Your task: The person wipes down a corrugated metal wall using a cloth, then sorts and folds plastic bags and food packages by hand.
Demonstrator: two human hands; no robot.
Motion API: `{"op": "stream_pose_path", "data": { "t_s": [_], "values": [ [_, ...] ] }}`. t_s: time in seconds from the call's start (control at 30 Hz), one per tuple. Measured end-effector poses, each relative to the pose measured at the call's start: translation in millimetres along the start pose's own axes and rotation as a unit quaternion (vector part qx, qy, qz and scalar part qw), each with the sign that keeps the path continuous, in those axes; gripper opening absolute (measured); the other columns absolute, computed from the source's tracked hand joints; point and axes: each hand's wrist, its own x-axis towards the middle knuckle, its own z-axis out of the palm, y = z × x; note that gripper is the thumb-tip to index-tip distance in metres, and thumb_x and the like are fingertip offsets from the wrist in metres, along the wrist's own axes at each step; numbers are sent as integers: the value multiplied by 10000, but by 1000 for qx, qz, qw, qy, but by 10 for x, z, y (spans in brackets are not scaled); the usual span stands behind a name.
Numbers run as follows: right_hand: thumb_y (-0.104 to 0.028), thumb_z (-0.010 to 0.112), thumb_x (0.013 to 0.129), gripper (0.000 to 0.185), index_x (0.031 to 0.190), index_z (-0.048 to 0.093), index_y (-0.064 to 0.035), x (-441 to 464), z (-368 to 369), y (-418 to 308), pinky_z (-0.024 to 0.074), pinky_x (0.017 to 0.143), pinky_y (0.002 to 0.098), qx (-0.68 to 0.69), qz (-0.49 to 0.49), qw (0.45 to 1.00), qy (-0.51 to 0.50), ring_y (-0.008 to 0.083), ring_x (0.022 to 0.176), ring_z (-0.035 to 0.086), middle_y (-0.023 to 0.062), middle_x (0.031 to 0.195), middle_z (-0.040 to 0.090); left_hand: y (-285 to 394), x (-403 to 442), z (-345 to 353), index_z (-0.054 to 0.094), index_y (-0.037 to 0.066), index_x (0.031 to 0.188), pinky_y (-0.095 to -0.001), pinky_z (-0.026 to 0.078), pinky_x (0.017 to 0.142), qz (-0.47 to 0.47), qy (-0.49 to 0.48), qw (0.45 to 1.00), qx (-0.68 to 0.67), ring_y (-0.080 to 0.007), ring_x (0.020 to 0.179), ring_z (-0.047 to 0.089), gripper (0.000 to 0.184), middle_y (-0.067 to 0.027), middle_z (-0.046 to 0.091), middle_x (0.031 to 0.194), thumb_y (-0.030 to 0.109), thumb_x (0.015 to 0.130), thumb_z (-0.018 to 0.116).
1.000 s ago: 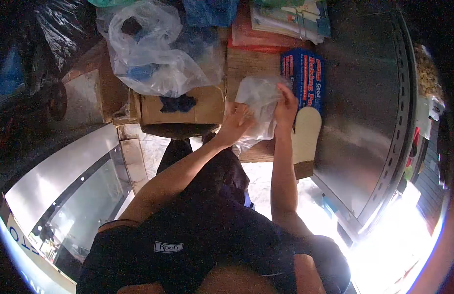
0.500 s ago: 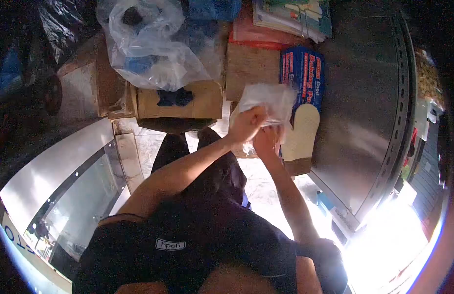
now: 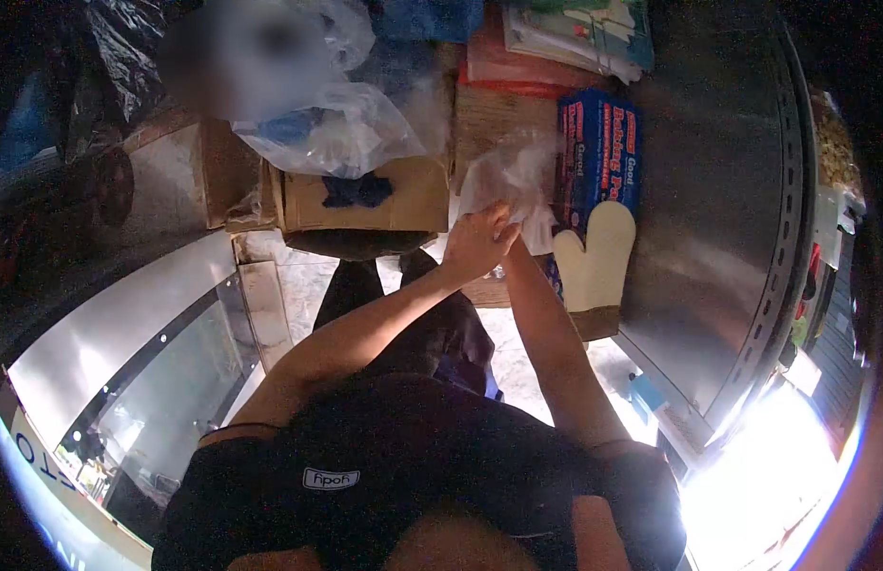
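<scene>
A crumpled clear plastic bag [image 3: 506, 183] is spread just beyond my hands. My left hand [image 3: 475, 247] is closed on its near edge, with the fingers bent over my right wrist. My right hand [image 3: 519, 198] is in or behind the cloudy plastic, so its fingers cannot be made out. Right of the bag lies a cream oven mitt [image 3: 599, 262] with a brown cuff. It rests against a blue and red box marked "Baking Pa" [image 3: 605, 152].
An open cardboard box [image 3: 360, 202] with large clear bags [image 3: 341, 133] stands to the left. Papers [image 3: 579, 38] and a red folder [image 3: 517, 71] lie at the back. A metal cabinet side [image 3: 708, 209] bounds the right; a framed panel [image 3: 165, 381] leans at left.
My right hand has moved up into or behind the plastic, and my left hand has come over its wrist. The bag now looks more spread out. The view has shifted slightly.
</scene>
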Motion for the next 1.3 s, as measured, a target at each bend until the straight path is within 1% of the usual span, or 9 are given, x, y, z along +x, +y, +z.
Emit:
{"op": "stream_pose_path", "data": {
  "t_s": [0.27, 0.33, 0.57, 0.6, 0.77, 0.8, 0.93, 1.03, 1.3],
  "values": [
    [-294, 591, 840, 614, 1391, 401, -102, 282, 124, 64, 348, 1012, 513, -6, -8, 999, -38, 323, 1237, 469, 166, 1393, 451, -388, -79, -125, 522, 19, 989, -451, 491, 681, 17, 22, 992, -122, -346, 810, 647, 227, -197, 598, 784, 133, 806, 593],
    [-292, 593, 837, 622, 1397, 394, -108, 241, 87, 204, 347, 1017, 515, 18, -62, 995, -78, 323, 1242, 466, 166, 1397, 447, -773, -74, 53, 447, 32, 1138, -401, 492, 857, 2, -49, 974, -220, -236, 962, 590, 463, -100, 535, 962, 220, 810, 715],
    [-286, 599, 829, 651, 1418, 373, -125, -319, 38, 407, 343, 1034, 522, 94, -183, 947, -247, 322, 1261, 454, 166, 1411, 435, -898, -598, 692, 32, 120, 1496, -594, 378, 1031, 24, 34, 997, 59, -501, 1309, 262, 1243, -240, 167, 1461, 440, 626, 860],
    [-269, 600, 825, 639, 1408, 384, -117, -306, -171, 273, 343, 1036, 522, 91, -171, 942, -273, 332, 1259, 457, 172, 1405, 441, -1148, -485, 959, 80, 108, 1499, -600, 349, 1048, 67, 45, 986, 145, -497, 1336, 203, 1207, -233, 150, 1479, 432, 633, 855],
    [-138, 542, 852, 530, 1362, 427, -50, -432, -807, 72, 366, 1057, 456, 52, -182, 972, -138, 349, 1257, 456, 171, 1376, 463, -1459, -118, 1260, 437, 60, 1383, -477, 266, 1130, -69, 85, 924, -367, -336, 1358, 322, 761, -189, 365, 1463, 448, 796, 724],
    [-86, 524, 858, 521, 1367, 435, -26, -549, -825, 142, 392, 1052, 418, 142, -203, 968, -35, 334, 1265, 446, 180, 1359, 473, -1433, -79, 1074, 419, 55, 1394, -439, 282, 1121, -63, 92, 943, -315, -291, 1320, 382, 718, -171, 412, 1434, 444, 845, 669],
    [-62, 581, 808, 530, 1331, 502, -35, -868, -1050, 381, 381, 1068, 426, 86, -271, 954, -100, 360, 1272, 451, 183, 1386, 465, -1659, -112, 665, 524, 13, 1290, -378, 377, 1020, -183, -4, 941, -285, -216, 1160, 515, 569, -134, 556, 1265, 449, 928, 567],
    [-105, 530, 914, 289, 1170, 593, 12, -817, -1067, 391, 432, 969, 463, 399, -19, 905, 144, 388, 1185, 522, 231, 1205, 579, -1757, -117, 494, 600, -26, 1141, -350, 484, 903, -286, -25, 912, -292, -209, 993, 591, 418, -120, 609, 1098, 337, 935, 582],
    [-176, 557, 924, 229, 1106, 637, -62, -375, -397, -94, 480, 756, 455, 249, 136, 943, 172, 374, 810, 632, 163, 937, 629, -1638, -88, 142, 566, -26, 1009, -383, 562, 745, -320, 33, 843, -431, -224, 825, 618, 222, -119, 593, 918, 185, 943, 545]
  ]
}}
